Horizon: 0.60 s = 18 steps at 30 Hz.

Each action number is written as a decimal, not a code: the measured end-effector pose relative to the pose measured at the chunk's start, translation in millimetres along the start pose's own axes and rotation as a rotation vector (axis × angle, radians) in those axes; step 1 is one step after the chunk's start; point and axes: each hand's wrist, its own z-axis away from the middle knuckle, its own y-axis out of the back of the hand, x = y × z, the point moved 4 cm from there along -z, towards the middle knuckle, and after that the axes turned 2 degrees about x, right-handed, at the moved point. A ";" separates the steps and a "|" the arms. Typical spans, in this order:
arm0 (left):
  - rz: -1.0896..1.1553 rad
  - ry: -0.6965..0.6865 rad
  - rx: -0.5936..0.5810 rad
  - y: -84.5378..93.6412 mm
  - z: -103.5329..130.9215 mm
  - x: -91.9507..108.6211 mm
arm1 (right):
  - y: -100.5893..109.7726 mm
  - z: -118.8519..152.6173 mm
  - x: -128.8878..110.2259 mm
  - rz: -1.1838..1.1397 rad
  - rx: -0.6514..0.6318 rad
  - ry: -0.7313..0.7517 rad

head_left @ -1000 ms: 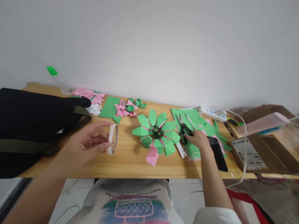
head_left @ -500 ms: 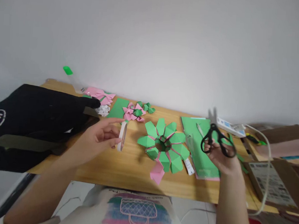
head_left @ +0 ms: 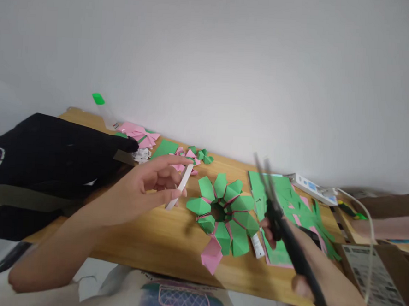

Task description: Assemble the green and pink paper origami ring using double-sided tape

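Note:
My left hand [head_left: 150, 186] pinches a narrow roll of white tape [head_left: 180, 186] between thumb and fingers, tilted on edge above the table. In my right hand [head_left: 318, 257] are scissors [head_left: 289, 236] with black handles, blurred by motion, their blades slightly apart and pointing up and to the left. Between the two hands sits a ring of folded green paper petals [head_left: 240, 238] with pink edges and a hollow centre. A pink folded paper piece [head_left: 212, 255] sticks out from the near side of the ring.
Folded pink and green paper pieces [head_left: 204, 156] lie at the back. A black bag [head_left: 58, 158] covers the left side. On the right are green sheets [head_left: 281, 257], paper strips, a power strip [head_left: 313, 187] with a white cable, and a cardboard box [head_left: 399, 262].
My right hand has moved left and turned the scissors, so the blades now lean toward the ring. My left hand has shifted right, and the tape roll has tilted.

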 end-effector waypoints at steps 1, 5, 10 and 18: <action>-0.010 -0.007 -0.022 -1.4 -0.3 2.8 | 1.9 2.8 -2.1 0.089 -0.034 0.005; 0.001 -0.025 -0.073 -8.6 -1.6 11.6 | 1.6 -1.3 -25.6 0.215 -0.094 0.054; -0.116 -0.002 -0.088 -15.3 -1.5 17.1 | -7.3 -21.3 -57.5 0.206 -0.163 0.099; -0.258 -0.047 -0.145 -22.9 -2.2 23.5 | -3.9 -21.3 -59.8 0.255 -0.199 0.150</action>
